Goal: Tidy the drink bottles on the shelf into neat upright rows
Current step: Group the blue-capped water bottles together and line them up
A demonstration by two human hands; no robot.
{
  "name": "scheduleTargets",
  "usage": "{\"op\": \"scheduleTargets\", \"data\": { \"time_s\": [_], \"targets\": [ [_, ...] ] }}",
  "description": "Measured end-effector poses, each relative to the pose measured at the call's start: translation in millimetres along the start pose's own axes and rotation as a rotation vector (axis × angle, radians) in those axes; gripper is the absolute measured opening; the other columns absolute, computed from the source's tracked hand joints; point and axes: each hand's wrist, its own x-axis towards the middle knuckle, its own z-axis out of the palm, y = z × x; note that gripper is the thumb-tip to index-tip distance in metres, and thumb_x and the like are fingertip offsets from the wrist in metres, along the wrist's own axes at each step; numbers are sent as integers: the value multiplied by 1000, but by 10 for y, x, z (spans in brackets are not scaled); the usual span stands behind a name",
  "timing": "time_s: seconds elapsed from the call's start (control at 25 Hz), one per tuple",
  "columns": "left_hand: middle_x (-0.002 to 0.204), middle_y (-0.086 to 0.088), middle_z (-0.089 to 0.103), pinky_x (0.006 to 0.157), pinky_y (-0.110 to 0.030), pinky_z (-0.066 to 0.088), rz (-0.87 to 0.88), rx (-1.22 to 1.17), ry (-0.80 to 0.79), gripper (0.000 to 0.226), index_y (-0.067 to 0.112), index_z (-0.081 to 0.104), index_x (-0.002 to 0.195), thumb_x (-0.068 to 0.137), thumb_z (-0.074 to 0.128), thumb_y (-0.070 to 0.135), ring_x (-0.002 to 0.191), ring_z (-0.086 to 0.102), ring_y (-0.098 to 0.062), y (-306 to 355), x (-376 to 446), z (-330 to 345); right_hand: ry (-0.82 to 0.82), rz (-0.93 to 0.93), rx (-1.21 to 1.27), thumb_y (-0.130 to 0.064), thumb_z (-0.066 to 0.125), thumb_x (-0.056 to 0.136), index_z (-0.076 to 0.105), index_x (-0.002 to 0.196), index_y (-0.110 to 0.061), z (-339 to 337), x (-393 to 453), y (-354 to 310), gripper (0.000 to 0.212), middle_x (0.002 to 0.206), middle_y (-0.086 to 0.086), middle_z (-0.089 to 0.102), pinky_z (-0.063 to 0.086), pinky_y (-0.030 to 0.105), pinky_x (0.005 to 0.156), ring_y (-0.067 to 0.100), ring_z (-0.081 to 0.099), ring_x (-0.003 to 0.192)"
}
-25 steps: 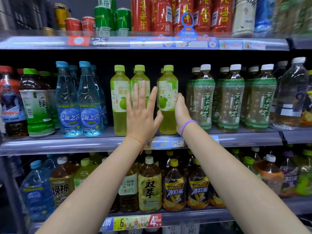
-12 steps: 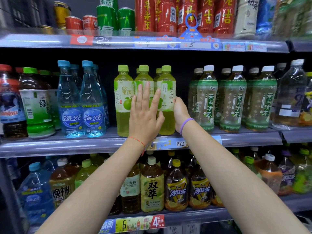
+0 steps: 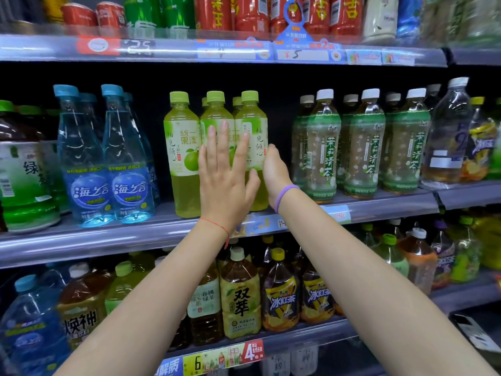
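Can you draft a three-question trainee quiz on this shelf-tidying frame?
1. True or false: the left hand lies flat, fingers straight, against the lime-green bottles.
2. Which side of those bottles is the right hand on? A) the side near the blue bottles B) the side near the white-capped tea bottles
3. Fill in: the right wrist wears a ____ band.

Key: 1 true; 2 B; 3 purple.
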Motion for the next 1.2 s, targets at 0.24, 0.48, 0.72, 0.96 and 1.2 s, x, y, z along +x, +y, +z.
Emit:
{"op": "scheduleTargets", "data": {
  "time_s": [0.24, 0.48, 0.72, 0.96, 1.2],
  "targets": [
    [135, -22, 54, 114, -46, 31, 48, -272, 199, 39, 1, 59, 125, 90, 49, 12, 130, 44, -40, 421, 96, 7, 53, -445, -414, -16, 41, 92, 69, 117, -14, -347, 13, -56, 38, 116, 2, 69, 49, 34, 92, 20, 60, 109],
    [111, -12, 59, 95, -36, 41, -266, -494, 241, 32, 0, 57, 118, 89, 49, 11, 105, 53, -29, 1183, 353, 243, 113, -922, -318, -7, 43, 87, 70, 88, -8, -1241, -37, -258, 27, 78, -1, 69, 54, 43, 68, 18, 64, 72],
    [152, -9, 33, 112, -28, 26, -629, -609, -84, 77, 12, 28, 152, 89, 66, 37, 141, 31, -21, 1694, 508, 467, 322, -1114, -355, -3, 51, 80, 55, 118, 4, -1896, 160, -195, 38, 115, 17, 53, 42, 39, 99, 29, 49, 110],
    [157, 0, 33, 112, -37, 32, -946, -892, -159, 80, 22, 20, 157, 93, 51, 57, 142, 34, -19, 1807, 633, 627, 158, -545, -214, -35, 33, 105, 25, 153, -4, -2155, 97, -278, 57, 157, 12, 29, 20, 28, 115, 22, 25, 146],
    [110, 23, 54, 85, -24, 41, -905, -917, -180, 46, 24, 45, 139, 99, 51, 46, 99, 52, 3, 1805, 642, 678, 24, 147, 39, -62, 20, 100, 25, 156, -16, -2363, 547, -404, 73, 161, 4, 28, 20, 42, 119, 25, 28, 147]
  ]
}}
